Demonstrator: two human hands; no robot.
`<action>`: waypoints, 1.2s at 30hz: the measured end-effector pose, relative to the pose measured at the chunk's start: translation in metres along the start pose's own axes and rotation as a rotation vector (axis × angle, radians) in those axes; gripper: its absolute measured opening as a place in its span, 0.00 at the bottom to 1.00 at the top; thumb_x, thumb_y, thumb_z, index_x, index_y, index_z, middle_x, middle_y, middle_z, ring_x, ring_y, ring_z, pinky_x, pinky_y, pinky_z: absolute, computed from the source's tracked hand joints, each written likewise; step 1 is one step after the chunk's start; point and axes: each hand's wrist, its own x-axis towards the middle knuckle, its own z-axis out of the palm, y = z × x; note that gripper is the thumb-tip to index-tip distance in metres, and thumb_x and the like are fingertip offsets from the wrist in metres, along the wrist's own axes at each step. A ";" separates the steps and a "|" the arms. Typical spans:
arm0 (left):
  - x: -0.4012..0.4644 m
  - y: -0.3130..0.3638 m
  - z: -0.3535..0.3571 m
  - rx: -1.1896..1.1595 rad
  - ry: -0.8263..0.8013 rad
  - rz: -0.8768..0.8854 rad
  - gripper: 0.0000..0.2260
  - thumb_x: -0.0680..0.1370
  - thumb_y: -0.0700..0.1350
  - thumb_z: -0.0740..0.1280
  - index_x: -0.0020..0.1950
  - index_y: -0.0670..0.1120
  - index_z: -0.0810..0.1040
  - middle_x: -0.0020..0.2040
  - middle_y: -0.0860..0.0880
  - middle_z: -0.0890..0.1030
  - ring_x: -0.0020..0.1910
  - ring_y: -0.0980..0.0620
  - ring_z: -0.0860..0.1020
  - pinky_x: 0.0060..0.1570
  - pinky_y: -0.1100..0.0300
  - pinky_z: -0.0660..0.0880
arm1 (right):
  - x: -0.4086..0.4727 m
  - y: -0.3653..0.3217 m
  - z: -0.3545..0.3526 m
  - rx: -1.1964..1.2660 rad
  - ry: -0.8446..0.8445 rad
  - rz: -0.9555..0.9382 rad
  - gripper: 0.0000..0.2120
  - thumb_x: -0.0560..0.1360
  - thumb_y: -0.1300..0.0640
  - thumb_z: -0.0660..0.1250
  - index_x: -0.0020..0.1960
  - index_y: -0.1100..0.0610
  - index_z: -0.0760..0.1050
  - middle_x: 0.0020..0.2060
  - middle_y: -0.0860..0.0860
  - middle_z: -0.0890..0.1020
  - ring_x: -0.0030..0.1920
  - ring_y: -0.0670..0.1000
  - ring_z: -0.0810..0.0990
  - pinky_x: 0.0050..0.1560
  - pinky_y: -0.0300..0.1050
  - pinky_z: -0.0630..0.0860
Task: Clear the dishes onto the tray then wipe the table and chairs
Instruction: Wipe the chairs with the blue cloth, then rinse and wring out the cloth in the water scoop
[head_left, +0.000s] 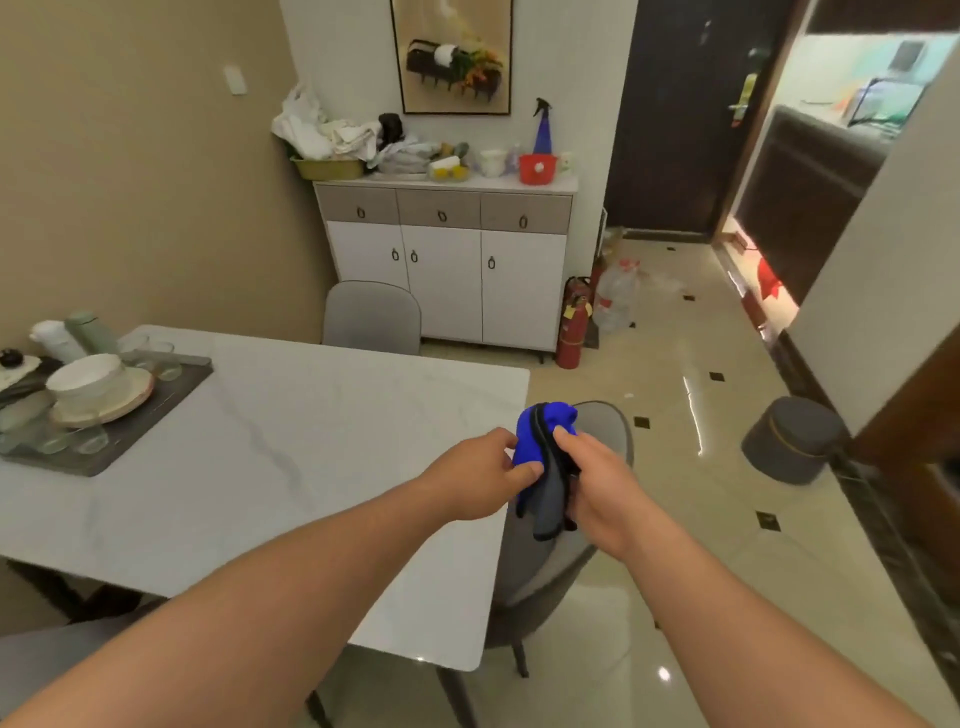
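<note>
Cloth held in both hands past table corner

Cloth (543, 467), blue with a grey part, bunched up, held over the back of the grey chair (566, 551) at the right edge of the table (291, 441). Left hand (475, 475) pinching the blue side, thumb on top, fingers curled behind. Right hand (597, 483) gripping the grey side, fingers wrapped round it. Both forearms stretched forward, left one crossing above the tabletop.

White marble-look table, dishes stacked on a dark tray (119, 415) at far left. On tray: white bowl (88, 382) sitting on a plate (111, 402), several clear glasses (78, 441) at near edge, more glasses behind bowl. White and pale green bottles (72, 335) standing just behind tray. Small dish with something dark at far left, too cut off to tell.

Second grey chair (371, 317) tucked at far side of table, in front of white cabinet (447, 260). Cabinet top crowded: pile of cloth and bags, red bucket (537, 169), blue spray bottle (543, 127). Red fire extinguisher (571, 332) on floor beside cabinet. Round grey stool (795, 439) on tiled floor at right.
</note>
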 end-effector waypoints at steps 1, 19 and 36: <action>0.004 0.015 0.006 0.010 -0.007 0.027 0.22 0.81 0.60 0.63 0.70 0.49 0.70 0.58 0.50 0.81 0.53 0.50 0.79 0.53 0.56 0.76 | -0.001 -0.008 -0.014 0.016 0.011 -0.004 0.14 0.84 0.52 0.61 0.65 0.56 0.77 0.55 0.58 0.86 0.56 0.60 0.85 0.57 0.59 0.81; 0.298 0.199 0.079 0.040 -0.139 0.225 0.13 0.77 0.57 0.69 0.58 0.54 0.78 0.47 0.53 0.83 0.47 0.51 0.81 0.48 0.54 0.80 | 0.142 -0.171 -0.260 -0.030 0.208 0.025 0.18 0.80 0.42 0.66 0.63 0.51 0.78 0.53 0.52 0.87 0.55 0.53 0.86 0.62 0.58 0.79; 0.634 0.323 0.023 -0.176 0.105 0.116 0.11 0.85 0.48 0.57 0.50 0.49 0.78 0.48 0.50 0.81 0.49 0.48 0.78 0.49 0.53 0.77 | 0.434 -0.350 -0.449 -0.173 0.245 0.019 0.10 0.77 0.61 0.63 0.57 0.54 0.75 0.54 0.57 0.83 0.53 0.57 0.83 0.54 0.53 0.80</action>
